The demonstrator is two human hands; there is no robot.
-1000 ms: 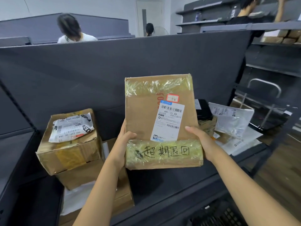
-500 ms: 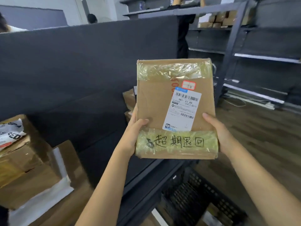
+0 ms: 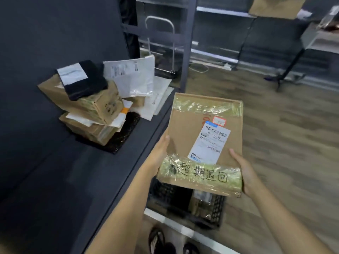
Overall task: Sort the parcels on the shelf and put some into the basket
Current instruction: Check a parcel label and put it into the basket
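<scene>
Dark grey shelving (image 3: 77, 180) fills the left of the view, with wood-pattern flooring (image 3: 284, 125) to the right and further racks behind. Since a second ago the view has swung right and downward: the flat brown cardboard parcel with a white barcode label and handwritten black characters on its taped lower edge (image 3: 203, 143) has come off the shelf front and now sits out past the shelf edge, directly above the black plastic lattice basket (image 3: 211, 213) on the floor.

Left hand (image 3: 159, 154) is closed on the parcel's left edge; right hand (image 3: 244, 173) is closed on its lower right corner, thumb on the face. The parcel is tilted, label up.

Judgement: this parcel has been selected for the basket and the transfer is in its lowering stage; release is not yet made.

Other items: a leaning stack of small brown cartons topped by a black pouch with a white label (image 3: 86, 99) stays on the shelf, with white plastic mailers (image 3: 132, 77) beside it. They remain to be sorted.

Obstructions: the basket already holds at least one package, partly hidden by the parcel, so flat seating is uncertain. Dark sandals (image 3: 161, 242) lie near the basket. The shelf edge runs close to the left forearm.
</scene>
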